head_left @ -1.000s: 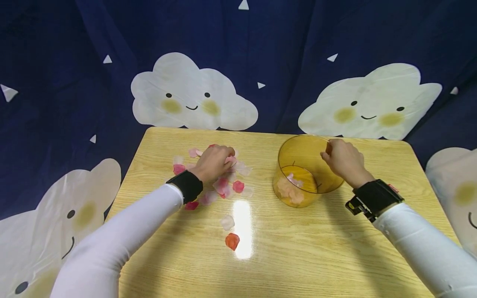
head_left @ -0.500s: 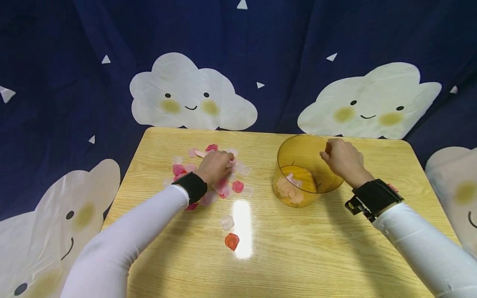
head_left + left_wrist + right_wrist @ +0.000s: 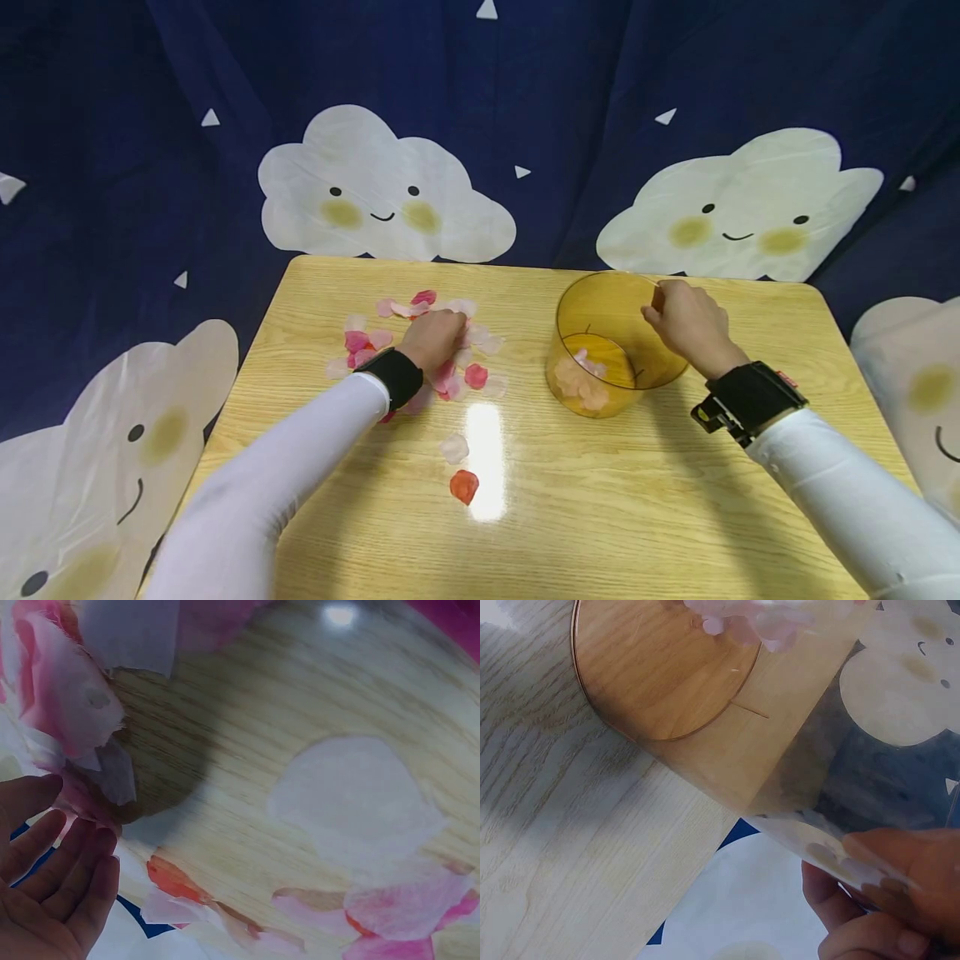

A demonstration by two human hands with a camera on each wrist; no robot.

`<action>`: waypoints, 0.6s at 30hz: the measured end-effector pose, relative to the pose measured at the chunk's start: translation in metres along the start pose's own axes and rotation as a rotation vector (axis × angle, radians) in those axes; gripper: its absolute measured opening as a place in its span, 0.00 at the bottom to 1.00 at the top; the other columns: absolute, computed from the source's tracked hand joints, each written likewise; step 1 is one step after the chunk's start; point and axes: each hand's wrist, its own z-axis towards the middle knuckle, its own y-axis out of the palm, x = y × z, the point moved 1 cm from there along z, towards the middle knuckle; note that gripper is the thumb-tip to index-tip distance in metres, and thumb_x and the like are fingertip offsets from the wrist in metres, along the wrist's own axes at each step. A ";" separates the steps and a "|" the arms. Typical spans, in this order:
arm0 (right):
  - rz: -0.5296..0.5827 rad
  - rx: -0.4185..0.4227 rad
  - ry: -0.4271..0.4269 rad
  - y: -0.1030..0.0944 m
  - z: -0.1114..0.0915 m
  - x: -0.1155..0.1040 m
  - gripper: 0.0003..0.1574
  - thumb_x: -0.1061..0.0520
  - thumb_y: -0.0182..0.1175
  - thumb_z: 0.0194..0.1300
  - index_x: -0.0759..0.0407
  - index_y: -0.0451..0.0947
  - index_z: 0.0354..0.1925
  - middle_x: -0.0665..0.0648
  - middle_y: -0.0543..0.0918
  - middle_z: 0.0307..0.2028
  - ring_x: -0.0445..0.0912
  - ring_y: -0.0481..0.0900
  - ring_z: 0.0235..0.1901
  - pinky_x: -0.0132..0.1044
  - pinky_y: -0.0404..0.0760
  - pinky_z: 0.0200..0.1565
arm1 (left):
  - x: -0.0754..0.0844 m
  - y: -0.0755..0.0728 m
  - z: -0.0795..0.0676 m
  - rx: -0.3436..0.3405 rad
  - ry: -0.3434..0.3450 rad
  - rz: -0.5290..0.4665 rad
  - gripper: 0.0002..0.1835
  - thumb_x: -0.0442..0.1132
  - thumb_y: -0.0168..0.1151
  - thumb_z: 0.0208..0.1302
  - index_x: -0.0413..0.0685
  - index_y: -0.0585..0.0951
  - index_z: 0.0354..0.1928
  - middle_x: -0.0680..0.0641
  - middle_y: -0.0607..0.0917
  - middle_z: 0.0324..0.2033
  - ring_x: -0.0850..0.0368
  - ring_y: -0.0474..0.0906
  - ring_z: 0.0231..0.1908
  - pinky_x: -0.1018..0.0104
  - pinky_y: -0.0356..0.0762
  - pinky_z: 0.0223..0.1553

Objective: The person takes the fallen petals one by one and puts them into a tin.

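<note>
Artificial flower petals (image 3: 450, 375) in pink, white and red lie in a loose pile on the left of the wooden table. My left hand (image 3: 433, 337) reaches down into this pile, fingers curled. In the left wrist view, bunched pink petals (image 3: 71, 697) meet the tips of its thumb and fingers. My right hand (image 3: 686, 325) grips the rim of a see-through amber round container (image 3: 600, 400), thumb on one side of the wall and fingers on the other. Several pale pink petals (image 3: 742, 622) lie inside the container, which stands upright.
A white petal (image 3: 454, 449) and a red petal (image 3: 464, 487) lie apart from the pile, nearer the front. Behind the table (image 3: 600, 517) hangs a dark blue curtain (image 3: 555, 100) with smiling clouds. Both wrists carry black straps.
The left hand has shifted slightly right and down in the head view, and the pink petal seen earlier at its fingers is now hidden. The right hand and container stay in place.
</note>
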 end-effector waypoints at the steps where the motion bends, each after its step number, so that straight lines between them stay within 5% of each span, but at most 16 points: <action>1: -0.001 0.002 0.000 0.000 0.000 0.000 0.16 0.52 0.59 0.71 0.59 0.72 0.28 0.58 0.74 0.22 0.53 0.73 0.23 0.45 0.66 0.25 | -0.001 0.001 0.000 0.001 -0.006 0.003 0.05 0.35 0.60 0.72 0.43 0.78 0.36 0.42 0.85 0.33 0.45 0.84 0.40 0.54 0.81 0.41; 18: -0.003 -0.007 -0.001 0.000 0.001 0.000 0.16 0.51 0.59 0.71 0.59 0.73 0.29 0.59 0.76 0.24 0.54 0.74 0.24 0.46 0.68 0.26 | -0.007 -0.008 0.001 0.037 -0.091 0.097 0.06 0.29 0.56 0.70 0.44 0.81 0.37 0.43 0.87 0.31 0.45 0.87 0.36 0.50 0.83 0.37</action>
